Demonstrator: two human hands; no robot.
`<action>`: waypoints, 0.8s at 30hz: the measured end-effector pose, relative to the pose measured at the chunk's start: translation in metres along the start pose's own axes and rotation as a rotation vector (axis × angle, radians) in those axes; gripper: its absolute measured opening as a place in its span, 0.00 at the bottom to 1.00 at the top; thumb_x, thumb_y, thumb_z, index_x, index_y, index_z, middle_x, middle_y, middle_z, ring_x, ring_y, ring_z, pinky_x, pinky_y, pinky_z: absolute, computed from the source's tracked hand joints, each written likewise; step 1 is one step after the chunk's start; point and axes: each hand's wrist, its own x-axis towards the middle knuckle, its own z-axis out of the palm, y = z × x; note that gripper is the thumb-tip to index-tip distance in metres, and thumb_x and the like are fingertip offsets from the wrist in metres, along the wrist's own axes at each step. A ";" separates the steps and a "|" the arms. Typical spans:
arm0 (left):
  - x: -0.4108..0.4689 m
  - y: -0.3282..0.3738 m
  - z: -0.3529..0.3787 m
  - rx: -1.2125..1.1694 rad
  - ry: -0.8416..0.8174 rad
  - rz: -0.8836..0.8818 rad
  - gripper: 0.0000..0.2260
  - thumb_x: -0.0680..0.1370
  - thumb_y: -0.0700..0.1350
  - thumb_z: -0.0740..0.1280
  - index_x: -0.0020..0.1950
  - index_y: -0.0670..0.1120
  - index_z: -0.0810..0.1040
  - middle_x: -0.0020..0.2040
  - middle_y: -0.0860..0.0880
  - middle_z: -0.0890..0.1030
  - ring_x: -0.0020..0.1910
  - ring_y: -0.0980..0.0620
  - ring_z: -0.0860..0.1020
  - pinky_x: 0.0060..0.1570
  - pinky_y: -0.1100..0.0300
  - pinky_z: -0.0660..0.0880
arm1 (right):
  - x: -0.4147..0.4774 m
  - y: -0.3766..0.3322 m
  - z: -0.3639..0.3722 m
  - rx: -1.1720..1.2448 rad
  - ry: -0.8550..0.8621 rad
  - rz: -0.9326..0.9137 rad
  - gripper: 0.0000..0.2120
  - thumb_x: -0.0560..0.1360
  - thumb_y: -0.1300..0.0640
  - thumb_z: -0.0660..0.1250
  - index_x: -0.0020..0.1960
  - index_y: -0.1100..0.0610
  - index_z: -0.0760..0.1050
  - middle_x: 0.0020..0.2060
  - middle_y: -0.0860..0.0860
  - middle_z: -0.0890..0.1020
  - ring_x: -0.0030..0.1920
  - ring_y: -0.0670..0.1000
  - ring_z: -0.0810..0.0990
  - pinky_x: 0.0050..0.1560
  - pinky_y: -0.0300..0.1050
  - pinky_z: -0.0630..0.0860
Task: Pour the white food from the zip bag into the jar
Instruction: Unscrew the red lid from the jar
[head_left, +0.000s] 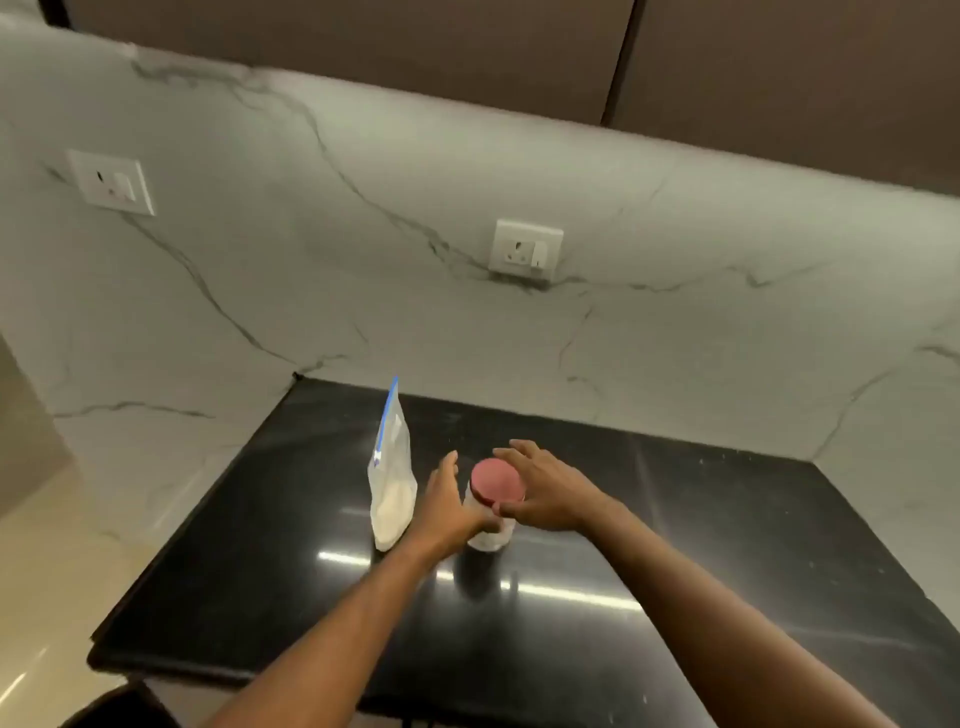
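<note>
A clear jar (488, 538) with a pink-red lid (496, 480) stands upright on the black countertop (675, 571). Just left of it stands a clear zip bag (390, 483) with a blue seal, its lower half filled with white food. My left hand (448, 512) wraps the jar's left side, thumb across the front. On the jar's right side, my right hand (545, 491) has its fingers spread beside and behind the lid, with the thumb touching the lid's edge. The jar's contents are mostly hidden by my hands.
A white marble backsplash (363, 260) rises behind and to the left, with two wall sockets (525, 250) (111, 183). Brown cabinets (363, 47) hang above. The counter's front edge (208, 670) is near me; a pale floor (47, 571) lies to the left.
</note>
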 end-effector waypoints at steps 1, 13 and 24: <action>0.007 -0.006 0.002 0.027 -0.040 -0.006 0.57 0.68 0.44 0.83 0.86 0.50 0.48 0.85 0.45 0.57 0.83 0.41 0.60 0.78 0.43 0.63 | 0.007 0.000 0.008 -0.025 -0.046 -0.010 0.43 0.73 0.38 0.71 0.82 0.47 0.57 0.82 0.53 0.61 0.75 0.59 0.70 0.69 0.58 0.74; 0.077 -0.065 0.024 0.052 -0.137 0.142 0.35 0.61 0.64 0.83 0.60 0.75 0.68 0.56 0.67 0.80 0.53 0.67 0.81 0.45 0.73 0.78 | 0.053 -0.011 0.025 -0.205 0.058 0.162 0.37 0.73 0.26 0.63 0.73 0.49 0.69 0.63 0.52 0.78 0.53 0.55 0.82 0.46 0.46 0.79; 0.088 -0.067 0.014 0.131 -0.183 0.194 0.39 0.60 0.70 0.82 0.66 0.71 0.67 0.55 0.74 0.76 0.53 0.74 0.76 0.45 0.79 0.69 | 0.084 -0.006 -0.008 -0.242 -0.277 -0.075 0.37 0.69 0.41 0.79 0.75 0.46 0.71 0.65 0.50 0.75 0.57 0.51 0.75 0.52 0.46 0.78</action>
